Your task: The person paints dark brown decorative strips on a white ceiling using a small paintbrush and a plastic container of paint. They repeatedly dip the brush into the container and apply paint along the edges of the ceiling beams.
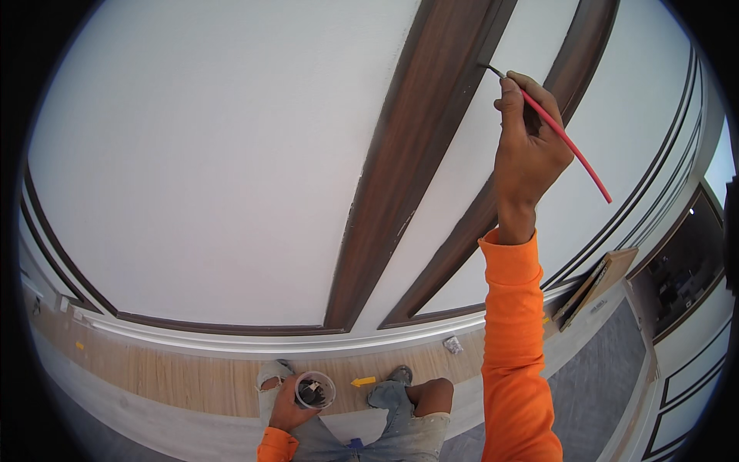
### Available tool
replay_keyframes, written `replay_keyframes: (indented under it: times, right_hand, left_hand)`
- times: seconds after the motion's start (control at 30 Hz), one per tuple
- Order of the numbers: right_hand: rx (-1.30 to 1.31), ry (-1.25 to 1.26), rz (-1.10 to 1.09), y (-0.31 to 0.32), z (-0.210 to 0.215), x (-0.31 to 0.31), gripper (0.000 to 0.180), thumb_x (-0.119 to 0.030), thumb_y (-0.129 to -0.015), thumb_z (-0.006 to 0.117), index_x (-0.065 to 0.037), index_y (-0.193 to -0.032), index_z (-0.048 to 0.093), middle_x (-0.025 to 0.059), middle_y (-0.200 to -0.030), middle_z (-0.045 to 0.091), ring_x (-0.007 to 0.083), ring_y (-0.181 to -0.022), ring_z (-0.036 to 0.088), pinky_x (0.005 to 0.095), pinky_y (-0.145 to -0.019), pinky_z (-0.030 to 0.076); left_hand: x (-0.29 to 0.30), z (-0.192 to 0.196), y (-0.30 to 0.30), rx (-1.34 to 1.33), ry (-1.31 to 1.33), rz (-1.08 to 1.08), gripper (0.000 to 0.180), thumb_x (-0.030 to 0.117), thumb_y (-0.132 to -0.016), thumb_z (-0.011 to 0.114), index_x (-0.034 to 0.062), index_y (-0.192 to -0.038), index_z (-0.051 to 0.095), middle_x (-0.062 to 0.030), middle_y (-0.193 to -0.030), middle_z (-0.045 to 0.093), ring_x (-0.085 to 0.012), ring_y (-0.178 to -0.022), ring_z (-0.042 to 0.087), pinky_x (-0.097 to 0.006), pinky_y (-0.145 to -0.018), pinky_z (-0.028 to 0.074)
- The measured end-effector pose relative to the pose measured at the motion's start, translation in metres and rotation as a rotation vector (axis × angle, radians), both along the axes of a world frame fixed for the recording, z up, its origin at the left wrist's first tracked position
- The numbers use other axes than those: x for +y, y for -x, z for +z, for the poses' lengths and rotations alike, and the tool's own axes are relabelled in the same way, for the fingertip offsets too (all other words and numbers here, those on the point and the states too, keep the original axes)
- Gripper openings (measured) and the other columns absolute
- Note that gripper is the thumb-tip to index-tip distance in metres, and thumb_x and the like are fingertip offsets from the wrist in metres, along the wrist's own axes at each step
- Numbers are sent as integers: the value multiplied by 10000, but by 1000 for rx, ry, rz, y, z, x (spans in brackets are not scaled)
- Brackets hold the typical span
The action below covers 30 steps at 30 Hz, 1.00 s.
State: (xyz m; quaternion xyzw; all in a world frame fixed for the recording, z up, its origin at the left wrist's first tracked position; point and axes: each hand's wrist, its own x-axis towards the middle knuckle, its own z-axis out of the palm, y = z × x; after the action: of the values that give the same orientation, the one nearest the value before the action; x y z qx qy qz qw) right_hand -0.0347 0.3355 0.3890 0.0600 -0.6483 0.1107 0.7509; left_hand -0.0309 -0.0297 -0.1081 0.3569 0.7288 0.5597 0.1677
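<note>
My right hand (531, 146) is raised in front of the white wall panel (215, 154), its fingers pinching a thin paintbrush (573, 146) with a red handle. The dark bristles meet the right edge of a wide dark brown wooden trim strip (408, 146), high on the wall. Small pale chips show along that strip's edges. Low down near my legs, my left hand (287, 412) is wrapped round a clear plastic cup (332, 394). Dark paint lies inside it, along with a small light piece I cannot make out.
A second brown trim strip (462, 235) runs to the right of the wide one. White baseboard (231, 344) lines the wood-look floor (177, 373). Yellow arrow marker (362, 382) and crumpled clear packet (453, 345) lie there. Boards (600, 285) lean on the wall, near a dark doorway (681, 262).
</note>
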Motion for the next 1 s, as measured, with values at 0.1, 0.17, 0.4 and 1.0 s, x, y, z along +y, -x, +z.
replay_keyframes:
  times: [0.1,0.17,0.4,1.0]
  right_hand:
    - [-22,10,-65,-4,-5,-4,110,-78,-974,793,-5,-1055,809,58,-893,790,104,-754,692,247,-695,551]
    - [-88,29,-87,-6,-14,-6,102,-67,-970,790,-7,-1051,807,59,-892,789,103,-744,686,248,-685,545]
    - [-54,0,-68,-9,-22,-4,74,-51,-959,790,-16,-1024,801,54,-897,787,97,-718,667,240,-660,523]
    - [-92,28,-70,-8,-19,-6,102,-75,-966,796,-16,-1050,805,54,-914,788,99,-718,659,242,-650,517]
  left_hand:
    - [-1,-3,-1,-16,-9,12,777,185,-651,987,72,-1330,627,-151,-1222,674,-365,-1158,678,-450,-1009,550]
    - [-3,-6,-1,-18,-18,16,778,186,-650,989,72,-1330,628,-152,-1223,675,-365,-1157,678,-450,-1005,550]
    - [0,-10,0,-4,-4,9,781,183,-651,991,73,-1332,626,-150,-1220,675,-365,-1154,677,-448,-995,552]
    - [-2,-10,0,0,-9,9,793,163,-647,982,67,-1343,614,-157,-1231,674,-371,-1157,668,-451,-1013,539]
